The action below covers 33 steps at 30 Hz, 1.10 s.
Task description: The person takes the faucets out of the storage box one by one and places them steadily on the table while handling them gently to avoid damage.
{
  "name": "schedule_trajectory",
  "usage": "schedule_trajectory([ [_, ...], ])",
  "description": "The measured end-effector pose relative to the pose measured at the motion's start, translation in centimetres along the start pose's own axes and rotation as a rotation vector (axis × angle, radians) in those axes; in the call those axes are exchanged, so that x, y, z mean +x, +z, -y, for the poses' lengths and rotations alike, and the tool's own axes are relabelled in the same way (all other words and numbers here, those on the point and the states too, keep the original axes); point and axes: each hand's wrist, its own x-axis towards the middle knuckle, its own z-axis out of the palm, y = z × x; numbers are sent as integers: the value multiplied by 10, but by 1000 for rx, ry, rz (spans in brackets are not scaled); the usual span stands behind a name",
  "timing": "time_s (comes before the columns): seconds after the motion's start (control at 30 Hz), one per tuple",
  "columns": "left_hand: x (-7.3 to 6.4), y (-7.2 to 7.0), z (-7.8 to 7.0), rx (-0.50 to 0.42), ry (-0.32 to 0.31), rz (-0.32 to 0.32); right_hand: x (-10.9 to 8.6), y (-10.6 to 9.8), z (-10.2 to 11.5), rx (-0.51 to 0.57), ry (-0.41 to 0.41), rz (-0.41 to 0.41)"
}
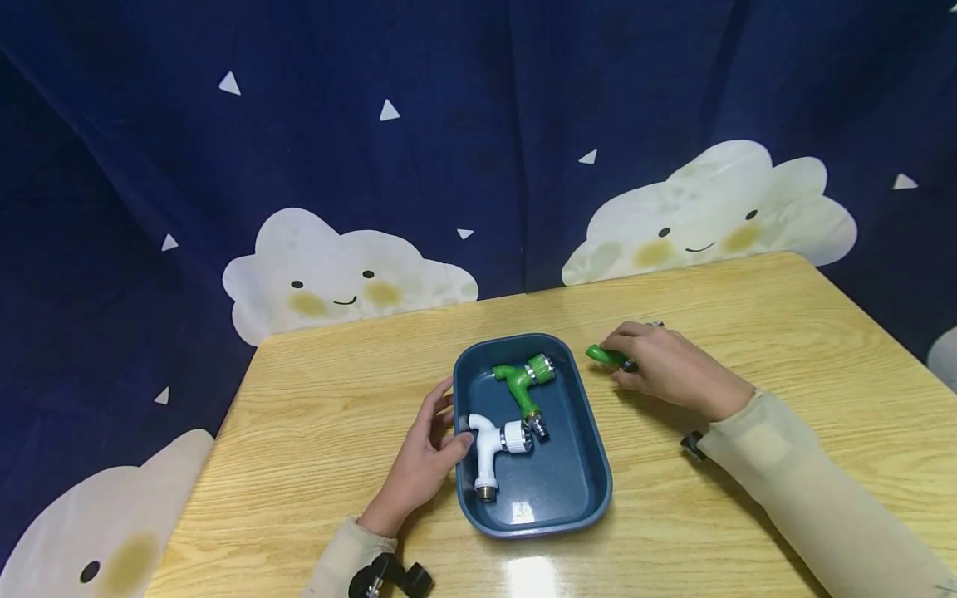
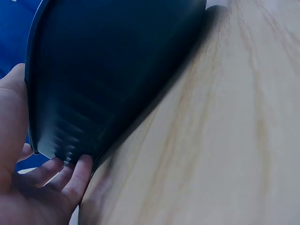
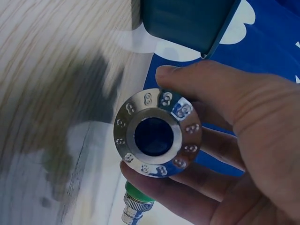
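Because the held green tap [image 1: 602, 355] looks like hard plastic with metal fittings, it should handle as stiff and fairly light, a little slick on the bright metal and unlikely to bend or break. The body around the base of the knob seems the surest place to take it; the spout would give a narrower hold, and the rounded metal could turn in the fingers. It is just to the right of the tray [image 1: 574, 465], near the worktop [image 1: 329, 399], though whether it touches the wood cannot be told. The right hand [image 1: 667, 365] grips it, thumb on one side and fingers on the other, and the right wrist view shows its round metal face [image 3: 154, 136] between them.

Inside the tray lie a second green tap [image 1: 517, 386], towards the far end, and a white tap [image 1: 488, 453], along the left wall. That makes three taps in all: two green, one white. The white one would probably be best lifted by its body, clear of its neighbour's metal end.

There is one tray; the left hand [image 1: 424, 465] holds its left side, thumb over the rim and fingers against the outer wall. The two hands are well apart. Behind the one worktop hangs a dark blue curtain [image 1: 449, 50], with three cloud faces on show.
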Motion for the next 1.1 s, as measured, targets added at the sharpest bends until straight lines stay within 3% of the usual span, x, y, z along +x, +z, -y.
schedule_trajectory([
  [1.1, -1, 1, -1, -2, -15, -17, 0, 3, -4, -10, 12, 22],
])
